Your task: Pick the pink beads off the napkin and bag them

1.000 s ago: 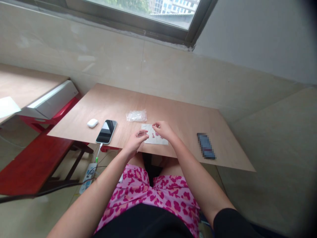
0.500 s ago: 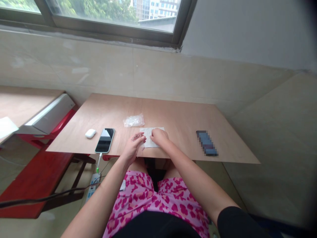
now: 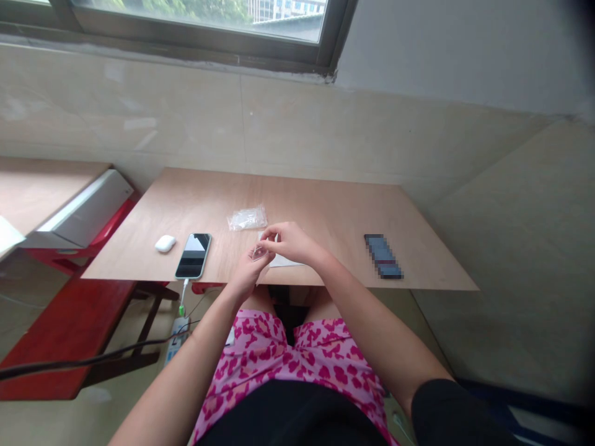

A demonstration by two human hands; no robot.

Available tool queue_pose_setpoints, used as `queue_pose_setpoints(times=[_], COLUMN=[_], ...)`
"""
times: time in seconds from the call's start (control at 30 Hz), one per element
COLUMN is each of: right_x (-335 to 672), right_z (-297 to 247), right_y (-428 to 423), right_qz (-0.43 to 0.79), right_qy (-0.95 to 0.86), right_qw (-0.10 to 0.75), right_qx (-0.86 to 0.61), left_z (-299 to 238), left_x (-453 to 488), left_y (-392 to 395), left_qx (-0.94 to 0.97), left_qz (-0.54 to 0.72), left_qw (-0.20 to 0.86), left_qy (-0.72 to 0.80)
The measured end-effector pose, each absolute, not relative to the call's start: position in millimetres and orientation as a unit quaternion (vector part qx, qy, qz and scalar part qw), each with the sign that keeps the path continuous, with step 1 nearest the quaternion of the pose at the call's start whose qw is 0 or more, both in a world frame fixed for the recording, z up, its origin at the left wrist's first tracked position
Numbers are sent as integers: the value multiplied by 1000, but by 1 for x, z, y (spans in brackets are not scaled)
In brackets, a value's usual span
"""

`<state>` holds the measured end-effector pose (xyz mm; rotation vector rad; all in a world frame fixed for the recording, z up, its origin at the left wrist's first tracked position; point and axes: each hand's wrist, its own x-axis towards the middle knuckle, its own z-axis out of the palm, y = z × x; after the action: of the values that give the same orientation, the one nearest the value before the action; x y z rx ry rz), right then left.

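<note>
My left hand (image 3: pixel 246 271) is closed in a pinch on a small clear piece (image 3: pixel 257 253) at the near edge of the wooden table (image 3: pixel 325 204). My right hand (image 3: pixel 287 242) is closed too, its fingertips meeting the left hand's at that piece. Whether it grips something of its own is too small to tell. Both hands hover over a white sheet (image 3: pixel 284 261) that they mostly hide. A crumpled clear plastic bag (image 3: pixel 246 218) lies just behind them.
A phone (image 3: pixel 194 255) on a charging cable and a white earbud case (image 3: pixel 165 243) lie to the left. A dark blurred phone (image 3: pixel 383 256) lies to the right. A red bench (image 3: pixel 69 322) and a white box (image 3: pixel 81 207) stand at far left, a power strip (image 3: pixel 176 331) on the floor.
My right hand lifted off the white sheet and moved left to meet the left hand's fingertips. The left hand kept its pinch. The camera view shifted slightly.
</note>
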<state>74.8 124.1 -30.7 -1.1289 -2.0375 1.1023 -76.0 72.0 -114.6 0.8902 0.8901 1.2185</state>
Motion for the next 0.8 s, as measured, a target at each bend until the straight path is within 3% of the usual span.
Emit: queue_pose_setpoints(times=[0.17,0.43,0.8], right_x=[94,114,100], right_z=[-50,-121,-131], right_y=[130,128,127], right_qz=[426,225,186], right_qy=[-667,-766,-775], right_qw=[356,115,73], right_qx=[-497,-592,-600], left_z=[-108,-98,-95], left_x=[-81,-82,-84], left_y=[72,74,75], left_qx=[286,235,234], left_qz=[544,599,596], left_qw=[683,690,692], left_qy=[395,331,334])
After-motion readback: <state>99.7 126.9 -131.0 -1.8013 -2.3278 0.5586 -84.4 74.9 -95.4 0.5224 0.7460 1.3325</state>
